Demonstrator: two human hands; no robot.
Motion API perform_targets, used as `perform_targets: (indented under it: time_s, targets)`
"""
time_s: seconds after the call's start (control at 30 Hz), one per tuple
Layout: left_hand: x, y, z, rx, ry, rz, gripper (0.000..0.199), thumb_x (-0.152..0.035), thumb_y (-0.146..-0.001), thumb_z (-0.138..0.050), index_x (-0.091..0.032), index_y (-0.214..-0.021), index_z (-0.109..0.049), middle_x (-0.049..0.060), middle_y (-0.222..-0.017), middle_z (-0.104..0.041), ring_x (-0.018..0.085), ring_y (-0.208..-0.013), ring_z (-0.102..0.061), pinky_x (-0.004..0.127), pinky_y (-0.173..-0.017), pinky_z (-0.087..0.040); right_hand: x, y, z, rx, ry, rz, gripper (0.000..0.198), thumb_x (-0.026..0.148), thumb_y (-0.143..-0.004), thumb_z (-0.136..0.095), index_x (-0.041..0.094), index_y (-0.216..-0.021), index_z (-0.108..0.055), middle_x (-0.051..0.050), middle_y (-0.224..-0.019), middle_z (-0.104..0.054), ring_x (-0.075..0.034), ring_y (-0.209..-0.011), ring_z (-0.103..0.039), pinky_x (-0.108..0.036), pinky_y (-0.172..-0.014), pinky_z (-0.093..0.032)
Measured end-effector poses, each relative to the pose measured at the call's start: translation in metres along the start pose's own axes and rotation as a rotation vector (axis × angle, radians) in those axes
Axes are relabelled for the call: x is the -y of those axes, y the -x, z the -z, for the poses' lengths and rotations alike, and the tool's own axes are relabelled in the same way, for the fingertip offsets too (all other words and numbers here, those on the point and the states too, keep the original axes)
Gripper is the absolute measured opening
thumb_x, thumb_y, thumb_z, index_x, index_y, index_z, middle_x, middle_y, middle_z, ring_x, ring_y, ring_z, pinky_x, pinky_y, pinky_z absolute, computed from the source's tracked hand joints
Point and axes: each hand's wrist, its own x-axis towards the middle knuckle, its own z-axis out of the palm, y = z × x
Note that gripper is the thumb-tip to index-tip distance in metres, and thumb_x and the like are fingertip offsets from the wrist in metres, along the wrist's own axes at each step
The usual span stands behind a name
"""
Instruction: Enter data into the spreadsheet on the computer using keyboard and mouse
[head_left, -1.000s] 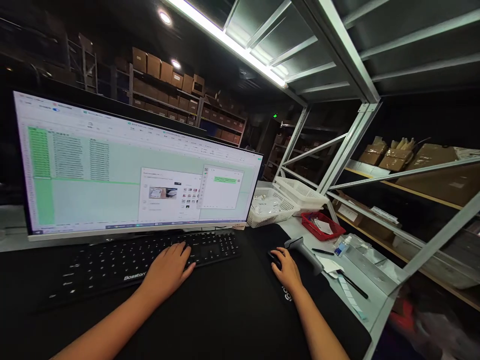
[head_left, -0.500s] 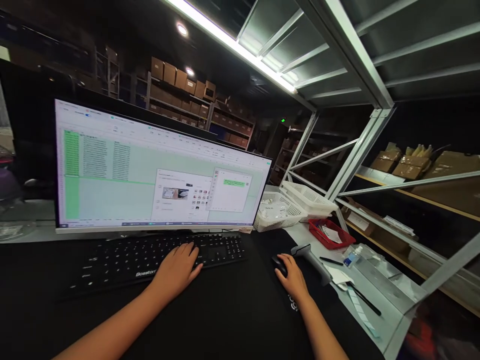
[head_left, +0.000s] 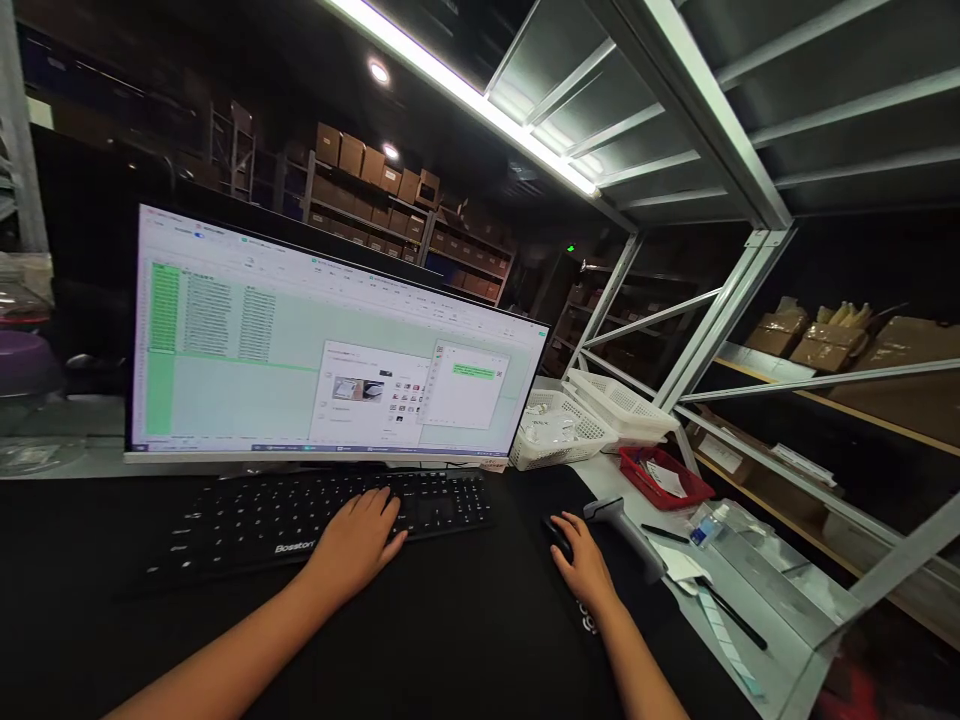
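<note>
My left hand (head_left: 358,540) lies palm down over the right part of a black keyboard (head_left: 262,520), its fingers stretched out on the keys and the thumb apart. My right hand (head_left: 589,565) is curled over a black computer mouse (head_left: 556,538) on a black desk mat (head_left: 465,620); the hand covers part of the mouse. Just right of that hand lies a grey handheld barcode scanner (head_left: 626,535). Behind the keyboard stands a wide monitor (head_left: 217,400) showing a spreadsheet and two smaller windows.
White plastic baskets (head_left: 551,462) and a red basket (head_left: 694,497) with papers stand right of the monitor. A small bottle (head_left: 705,528), pens and paper strips lie on the right. A metal shelf frame (head_left: 724,310) rises there, and boxes (head_left: 375,170) fill racks behind.
The view has turned slightly left, so the monitor and shelves sit a little further right. Both hands keep their places on the keyboard and mouse.
</note>
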Motion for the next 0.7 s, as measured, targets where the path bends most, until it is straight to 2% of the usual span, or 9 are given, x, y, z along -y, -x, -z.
perform_targets:
  time_s: [0.43, 0.7]
  targets:
    - [-0.002, 0.0, 0.005, 0.015, -0.026, -0.005, 0.042, -0.038, -0.099, -0.056, -0.01, -0.127, -0.072, 0.024, -0.139, -0.067, 0.037, -0.128, -0.065, 0.05, -0.111, -0.051, 0.007, 0.003, 0.006, -0.045, 0.052, 0.026, 0.054, 0.02, -0.083, -0.06, 0.027, -0.135, -0.069, -0.009, -0.146, -0.062, -0.026, -0.13, -0.067, -0.04, -0.115, -0.051]
    - [-0.009, -0.002, 0.018, 0.114, -0.025, 0.034, 0.042, -0.036, -0.099, -0.057, -0.01, -0.13, -0.071, 0.023, -0.145, -0.064, 0.036, -0.133, -0.062, 0.051, -0.114, -0.05, -0.002, 0.004, 0.001, -0.016, -0.014, 0.029, 0.051, 0.035, -0.091, -0.056, 0.025, -0.139, -0.067, -0.01, -0.151, -0.06, -0.026, -0.138, -0.062, -0.041, -0.119, -0.049]
